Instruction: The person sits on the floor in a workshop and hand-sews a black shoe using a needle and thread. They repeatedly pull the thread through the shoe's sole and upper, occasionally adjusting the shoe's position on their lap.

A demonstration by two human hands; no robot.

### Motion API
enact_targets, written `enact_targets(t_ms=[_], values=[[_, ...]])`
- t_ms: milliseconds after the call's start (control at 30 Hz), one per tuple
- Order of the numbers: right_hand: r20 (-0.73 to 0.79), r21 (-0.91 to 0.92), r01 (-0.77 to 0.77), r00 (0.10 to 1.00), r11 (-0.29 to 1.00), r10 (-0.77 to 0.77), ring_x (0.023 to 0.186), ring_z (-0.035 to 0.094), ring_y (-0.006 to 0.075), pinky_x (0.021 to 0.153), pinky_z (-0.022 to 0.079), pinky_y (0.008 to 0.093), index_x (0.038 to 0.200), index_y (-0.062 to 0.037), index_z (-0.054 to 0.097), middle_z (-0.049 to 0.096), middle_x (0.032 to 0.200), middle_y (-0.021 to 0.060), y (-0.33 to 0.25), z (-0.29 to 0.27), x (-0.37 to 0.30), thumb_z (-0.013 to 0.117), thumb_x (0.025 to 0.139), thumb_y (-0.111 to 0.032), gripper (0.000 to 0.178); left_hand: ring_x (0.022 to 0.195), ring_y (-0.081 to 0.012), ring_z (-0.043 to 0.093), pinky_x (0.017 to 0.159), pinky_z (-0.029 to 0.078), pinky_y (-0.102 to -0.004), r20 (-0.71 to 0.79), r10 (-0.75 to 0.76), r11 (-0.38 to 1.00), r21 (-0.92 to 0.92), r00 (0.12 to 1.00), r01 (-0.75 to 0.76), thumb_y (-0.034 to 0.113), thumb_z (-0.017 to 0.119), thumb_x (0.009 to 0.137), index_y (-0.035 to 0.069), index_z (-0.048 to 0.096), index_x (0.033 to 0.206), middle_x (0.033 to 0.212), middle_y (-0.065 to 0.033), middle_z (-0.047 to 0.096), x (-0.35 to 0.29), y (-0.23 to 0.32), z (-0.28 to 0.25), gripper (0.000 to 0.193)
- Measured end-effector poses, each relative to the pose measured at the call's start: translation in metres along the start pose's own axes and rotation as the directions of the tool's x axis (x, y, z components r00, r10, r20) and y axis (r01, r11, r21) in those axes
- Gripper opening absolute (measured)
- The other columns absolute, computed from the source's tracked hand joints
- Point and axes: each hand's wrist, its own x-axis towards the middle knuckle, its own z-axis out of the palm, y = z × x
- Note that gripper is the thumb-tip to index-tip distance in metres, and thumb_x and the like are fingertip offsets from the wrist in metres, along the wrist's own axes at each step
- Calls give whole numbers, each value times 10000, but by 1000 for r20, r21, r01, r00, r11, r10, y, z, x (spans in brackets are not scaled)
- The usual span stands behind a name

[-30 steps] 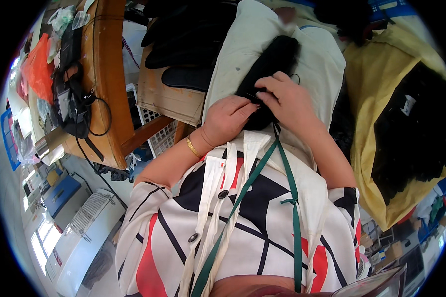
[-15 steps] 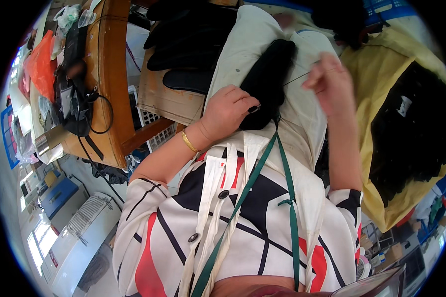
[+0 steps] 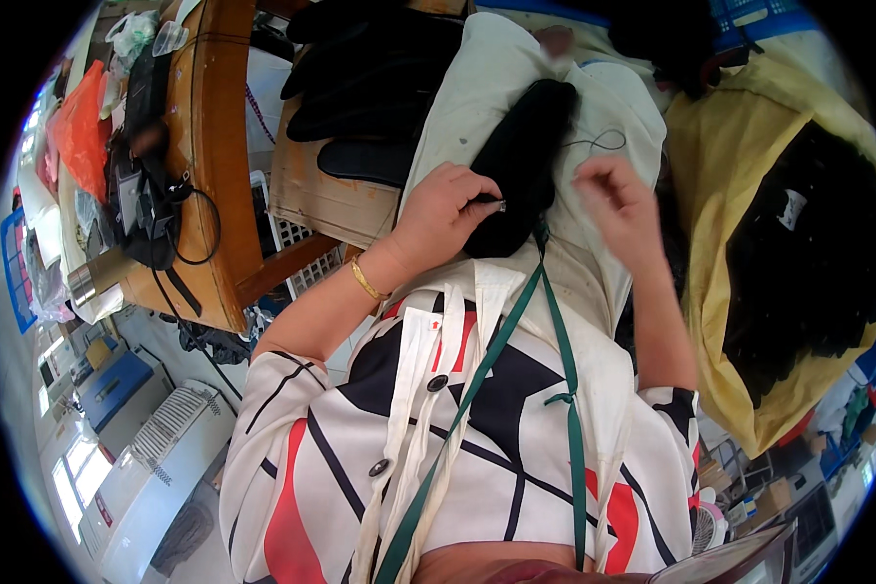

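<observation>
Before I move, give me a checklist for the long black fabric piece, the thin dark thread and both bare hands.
1. Left hand on the long black fabric piece: ok, fingertips pinched at its left side.
2. Piece lying on the cream cloth over the lap: ok.
3. Right hand clear of the piece: ok, to its right.
4. Thin dark thread free of loops: not ok, looped beyond right hand.
5. Right hand's grip on the thread: cannot tell.
</observation>
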Motion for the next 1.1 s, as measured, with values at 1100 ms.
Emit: enact_targets(t_ms=[1100], values=[[263, -78, -331, 903, 940, 340, 701, 521, 122, 628, 434, 270, 934, -23, 605, 581, 812, 46, 13, 33, -6, 632, 909, -117, 101, 802, -247, 553, 729, 431, -342, -36, -33, 992, -126, 999, 29, 72, 671, 839, 55, 656, 920, 815, -76, 612, 3, -9, 12, 84]])
